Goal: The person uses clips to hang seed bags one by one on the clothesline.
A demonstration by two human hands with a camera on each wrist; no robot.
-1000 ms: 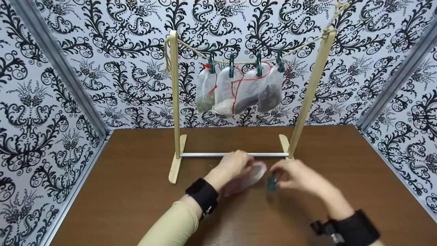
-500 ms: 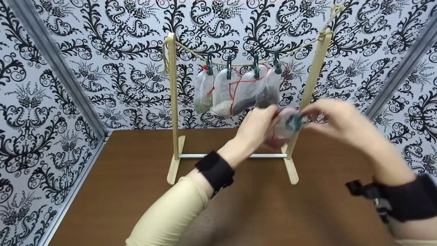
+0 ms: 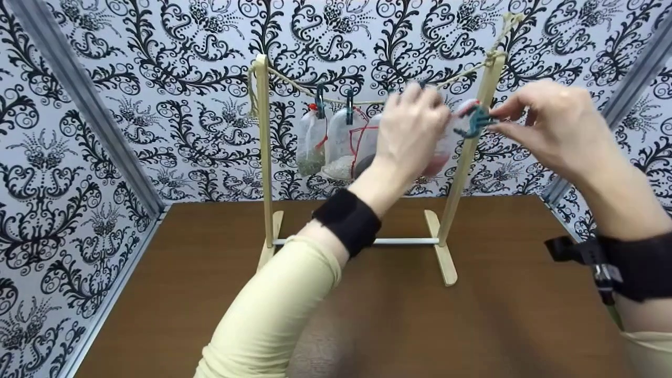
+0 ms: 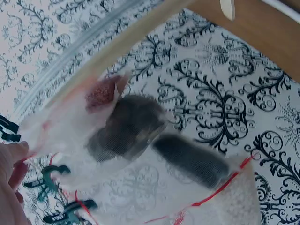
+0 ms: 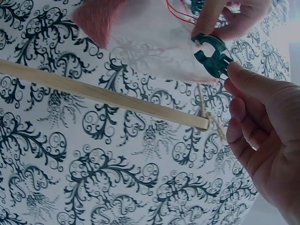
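Observation:
My left hand (image 3: 412,128) pinches the top edge of a white mesh bag (image 5: 136,35) with reddish filling at its bottom, raised close to the rope (image 3: 463,75) at its right part. With thumb and fingertips, my right hand (image 3: 551,118) squeezes a dark green clothespin (image 5: 215,58) by its handles. The clothespin's mouth faces the bag's upper corner and the left fingers. Other filled mesh bags (image 3: 312,149) with red drawstrings hang from the rope by green clothespins (image 3: 349,107). In the head view, my left hand hides part of the bags on the right.
A wooden stand carries the rope between its left post (image 3: 262,152) and right post (image 3: 464,168). A white bar (image 3: 404,241) joins the feet low down over the brown table (image 3: 210,294). Behind it stands a patterned wall (image 3: 210,173).
Both hands have risen from the table to rope height. The left brings up the bag with reddish filling; the right brings up the clothespin, now beside the bag's top.

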